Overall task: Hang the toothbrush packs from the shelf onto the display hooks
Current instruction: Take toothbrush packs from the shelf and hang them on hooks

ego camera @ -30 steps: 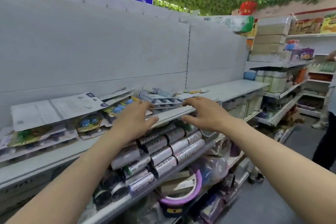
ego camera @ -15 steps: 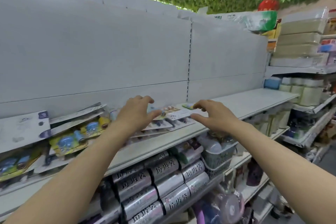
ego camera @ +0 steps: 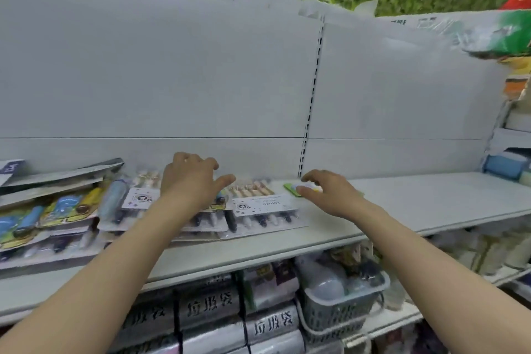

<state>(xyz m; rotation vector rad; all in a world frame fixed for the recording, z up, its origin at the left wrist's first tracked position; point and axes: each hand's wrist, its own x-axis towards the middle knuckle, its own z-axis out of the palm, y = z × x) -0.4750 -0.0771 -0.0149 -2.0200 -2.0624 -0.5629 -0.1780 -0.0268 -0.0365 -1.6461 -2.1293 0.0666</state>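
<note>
So nothing is hung yet, I judge: the toothbrush packs (ego camera: 260, 207) all lie flat on the shelf (ego camera: 431, 204), no hooks in view. My left grip (ego camera: 191, 181) is spread over them, my right grip (ego camera: 330, 192) loosely spread just beside, neither holding anything

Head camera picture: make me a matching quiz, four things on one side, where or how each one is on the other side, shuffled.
1 left hand
2 right hand
3 basket
4 silver rolls

A on the lower shelf, right of the rolls
B over the toothbrush packs
C fingertips at the green card
D printed with black lettering

Pairs: 1-B, 2-C, 3-A, 4-D
</note>
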